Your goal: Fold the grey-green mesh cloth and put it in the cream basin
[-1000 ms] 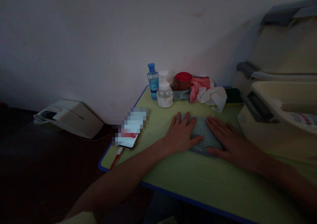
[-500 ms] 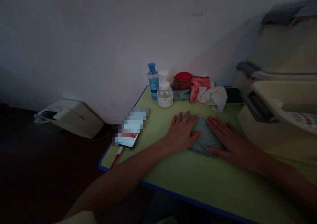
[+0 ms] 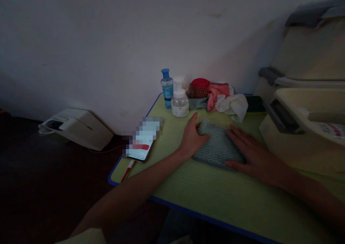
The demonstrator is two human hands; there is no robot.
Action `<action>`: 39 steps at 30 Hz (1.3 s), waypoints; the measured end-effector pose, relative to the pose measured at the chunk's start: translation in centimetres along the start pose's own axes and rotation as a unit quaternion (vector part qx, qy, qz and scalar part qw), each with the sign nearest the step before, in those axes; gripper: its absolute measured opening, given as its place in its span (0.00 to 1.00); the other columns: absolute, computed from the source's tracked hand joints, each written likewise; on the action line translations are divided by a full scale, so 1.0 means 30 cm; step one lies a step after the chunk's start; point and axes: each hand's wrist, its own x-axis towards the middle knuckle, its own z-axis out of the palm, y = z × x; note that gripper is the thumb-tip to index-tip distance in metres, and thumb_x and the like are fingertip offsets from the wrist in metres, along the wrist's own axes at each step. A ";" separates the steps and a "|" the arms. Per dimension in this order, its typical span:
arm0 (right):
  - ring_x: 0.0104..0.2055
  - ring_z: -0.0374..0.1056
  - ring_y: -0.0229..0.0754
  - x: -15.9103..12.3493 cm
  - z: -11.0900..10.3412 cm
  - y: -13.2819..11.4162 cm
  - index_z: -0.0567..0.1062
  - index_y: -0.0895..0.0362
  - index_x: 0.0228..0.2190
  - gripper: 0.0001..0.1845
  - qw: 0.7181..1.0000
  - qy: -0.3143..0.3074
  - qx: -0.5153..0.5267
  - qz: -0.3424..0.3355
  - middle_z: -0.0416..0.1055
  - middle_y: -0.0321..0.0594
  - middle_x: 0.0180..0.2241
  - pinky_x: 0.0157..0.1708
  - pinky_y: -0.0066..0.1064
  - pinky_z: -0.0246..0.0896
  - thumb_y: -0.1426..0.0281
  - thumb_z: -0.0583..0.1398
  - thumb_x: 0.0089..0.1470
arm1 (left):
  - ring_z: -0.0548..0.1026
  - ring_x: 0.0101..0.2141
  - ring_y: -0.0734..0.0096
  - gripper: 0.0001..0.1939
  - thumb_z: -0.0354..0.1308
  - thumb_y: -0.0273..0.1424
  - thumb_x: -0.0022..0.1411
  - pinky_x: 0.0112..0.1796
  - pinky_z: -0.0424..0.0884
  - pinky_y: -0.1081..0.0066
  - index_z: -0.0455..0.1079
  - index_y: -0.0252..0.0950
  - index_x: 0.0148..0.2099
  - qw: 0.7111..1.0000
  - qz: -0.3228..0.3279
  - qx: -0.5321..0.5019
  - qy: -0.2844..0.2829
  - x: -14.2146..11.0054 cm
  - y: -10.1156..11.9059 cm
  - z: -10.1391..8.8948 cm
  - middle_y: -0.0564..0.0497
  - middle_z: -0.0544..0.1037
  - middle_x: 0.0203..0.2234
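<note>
Head view: cloth [image 3: 217,145] on table [image 3: 172,181], apparently steadied by the right hand [image 3: 254,159], palm down, thumb spread; left hand [image 3: 190,139] at opposite edge, any pinch indeterminable.

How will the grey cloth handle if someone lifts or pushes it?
Probably floppy: the grey cloth is a thin woven-looking sheet lying flat on the table, so lifted by one edge it should sag. Likely light, given that thinness. Pushed from the left, it may bunch up against the right hand resting on it.
</note>
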 end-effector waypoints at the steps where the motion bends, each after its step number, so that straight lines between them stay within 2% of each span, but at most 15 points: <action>1: 0.65 0.38 0.57 0.001 0.000 -0.001 0.50 0.66 0.62 0.52 1.000 0.000 0.002 0.002 0.37 0.55 0.64 0.61 0.51 0.41 0.41 0.47 0.48 | 0.67 0.53 0.61 0.43 0.61 0.19 0.44 0.52 0.66 0.61 0.49 0.29 0.62 0.999 -0.028 -0.028 0.004 0.005 0.001 -0.001 0.36 0.58 0.60; 3: 0.65 0.39 0.57 0.003 0.003 0.001 0.50 0.65 0.62 0.52 1.000 0.000 0.007 0.008 0.38 0.54 0.64 0.61 0.50 0.42 0.41 0.48 0.48 | 0.72 0.47 0.62 0.34 0.62 0.19 0.44 0.48 0.69 0.65 0.59 0.26 0.55 0.996 -0.065 -0.067 -0.008 0.011 0.002 -0.005 0.36 0.68 0.52; 5: 0.65 0.39 0.57 0.005 0.008 0.006 0.50 0.65 0.62 0.52 1.000 0.004 0.013 0.009 0.38 0.54 0.64 0.61 0.50 0.43 0.42 0.48 0.48 | 0.74 0.39 0.66 0.21 0.61 0.21 0.46 0.41 0.70 0.68 0.66 0.27 0.45 0.993 -0.078 -0.087 -0.034 0.012 0.003 -0.008 0.42 0.75 0.41; 7: 0.65 0.40 0.58 0.005 0.012 0.010 0.50 0.64 0.62 0.51 1.000 0.015 0.021 0.003 0.38 0.54 0.64 0.60 0.52 0.44 0.43 0.49 0.48 | 0.72 0.32 0.71 0.11 0.61 0.22 0.48 0.34 0.68 0.72 0.68 0.29 0.37 0.993 -0.071 -0.078 -0.043 0.010 0.005 -0.009 0.50 0.75 0.30; 10: 0.64 0.41 0.59 0.002 0.016 0.014 0.49 0.61 0.62 0.49 0.999 0.027 0.036 -0.006 0.39 0.52 0.65 0.60 0.53 0.44 0.45 0.51 0.48 | 0.66 0.27 0.76 0.07 0.60 0.22 0.49 0.30 0.62 0.75 0.64 0.33 0.30 0.999 -0.031 -0.028 -0.009 0.006 0.011 -0.005 0.57 0.67 0.23; 13: 0.64 0.42 0.59 0.000 0.017 0.013 0.49 0.61 0.62 0.49 0.997 0.039 0.063 0.009 0.39 0.52 0.65 0.60 0.53 0.45 0.46 0.53 0.47 | 0.63 0.26 0.77 0.08 0.57 0.21 0.52 0.29 0.59 0.76 0.59 0.35 0.30 0.999 -0.002 -0.037 0.008 0.002 0.016 0.002 0.59 0.62 0.22; 18: 0.64 0.42 0.59 0.010 0.011 0.007 0.48 0.60 0.61 0.49 0.983 0.092 0.153 0.033 0.41 0.54 0.64 0.59 0.53 0.47 0.47 0.56 0.45 | 0.64 0.26 0.76 0.07 0.53 0.22 0.56 0.29 0.60 0.75 0.57 0.36 0.33 0.986 -0.022 -0.162 -0.014 0.000 0.017 0.012 0.58 0.63 0.23; 20: 0.63 0.47 0.59 0.017 0.004 0.003 0.51 0.57 0.59 0.47 0.972 0.121 0.201 0.037 0.46 0.53 0.63 0.58 0.53 0.50 0.49 0.58 0.45 | 0.65 0.26 0.75 0.06 0.53 0.22 0.56 0.30 0.62 0.75 0.58 0.36 0.34 0.976 -0.032 -0.213 -0.012 0.000 0.020 0.013 0.58 0.65 0.24; 24: 0.51 0.65 0.55 0.027 -0.017 -0.007 0.56 0.54 0.54 0.41 0.924 0.128 0.348 0.093 0.62 0.52 0.53 0.46 0.48 0.67 0.51 0.61 0.42 | 0.67 0.25 0.75 0.06 0.53 0.21 0.56 0.31 0.64 0.73 0.60 0.35 0.35 0.949 -0.072 -0.306 0.002 -0.003 0.034 0.010 0.58 0.66 0.23; 26: 0.45 0.69 0.52 0.028 -0.031 -0.015 0.60 0.53 0.48 0.36 0.893 0.128 0.413 0.124 0.65 0.49 0.48 0.38 0.43 0.71 0.51 0.62 0.40 | 0.68 0.25 0.75 0.06 0.53 0.20 0.56 0.32 0.65 0.73 0.60 0.35 0.35 0.935 -0.096 -0.341 0.012 -0.005 0.041 0.009 0.57 0.68 0.23; 28: 0.40 0.71 0.48 0.028 -0.048 -0.022 0.63 0.52 0.39 0.30 0.876 0.134 0.441 0.138 0.68 0.45 0.44 0.33 0.39 0.71 0.52 0.64 0.37 | 0.69 0.26 0.75 0.06 0.53 0.20 0.56 0.32 0.66 0.72 0.61 0.35 0.35 0.924 -0.116 -0.363 0.027 -0.004 0.046 0.008 0.56 0.70 0.24; 30: 0.34 0.71 0.44 0.026 -0.064 -0.029 0.65 0.53 0.33 0.25 0.877 0.123 0.442 0.143 0.70 0.40 0.35 0.30 0.36 0.70 0.53 0.64 0.36 | 0.70 0.25 0.75 0.06 0.53 0.20 0.56 0.33 0.66 0.72 0.62 0.34 0.35 0.915 -0.129 -0.380 0.040 -0.003 0.050 0.006 0.56 0.71 0.24; 33: 0.25 0.67 0.41 0.025 -0.077 -0.032 0.69 0.53 0.32 0.21 0.890 0.081 0.422 0.156 0.67 0.34 0.22 0.24 0.33 0.66 0.54 0.63 0.37 | 0.71 0.25 0.74 0.06 0.54 0.20 0.55 0.35 0.67 0.70 0.64 0.33 0.35 0.901 -0.147 -0.405 0.044 -0.001 0.057 0.002 0.55 0.73 0.24; 35: 0.24 0.67 0.40 0.025 -0.078 -0.028 0.71 0.53 0.34 0.23 0.888 0.076 0.422 0.166 0.68 0.34 0.21 0.24 0.32 0.65 0.53 0.62 0.37 | 0.72 0.26 0.73 0.06 0.56 0.20 0.54 0.38 0.68 0.68 0.66 0.32 0.35 0.889 -0.165 -0.427 0.024 -0.002 0.064 -0.003 0.53 0.75 0.25; 39: 0.27 0.68 0.41 0.025 -0.070 -0.015 0.73 0.53 0.39 0.28 0.879 0.096 0.425 0.192 0.70 0.35 0.24 0.27 0.33 0.65 0.52 0.63 0.36 | 0.76 0.32 0.66 0.05 0.58 0.20 0.52 0.42 0.69 0.62 0.69 0.30 0.34 0.868 -0.218 -0.442 -0.058 -0.010 0.077 -0.010 0.47 0.78 0.27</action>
